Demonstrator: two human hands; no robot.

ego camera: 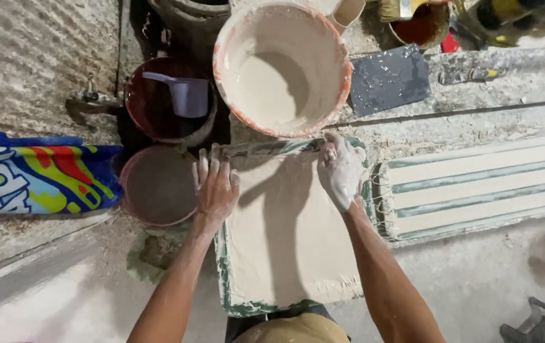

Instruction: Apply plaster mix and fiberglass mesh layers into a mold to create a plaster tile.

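both arms come up from the bottom of the shot, bare from the elbow down and angled in toward each other a bit. left hand (216, 189) is palm down, fingers (204, 166) stretched forward and slightly spread, laid flat with the wrist pretty much in line with the forearm. it's dusted pale on the fingertips, but the back of it is mostly its own colour. right hand (341, 170) is way messier, coated in whitish stuff all over. its fingers (331, 152) are curled and bunched at the far end, pinching down, and the wrist bends inward a little. the two hands are level with each other and well apart.
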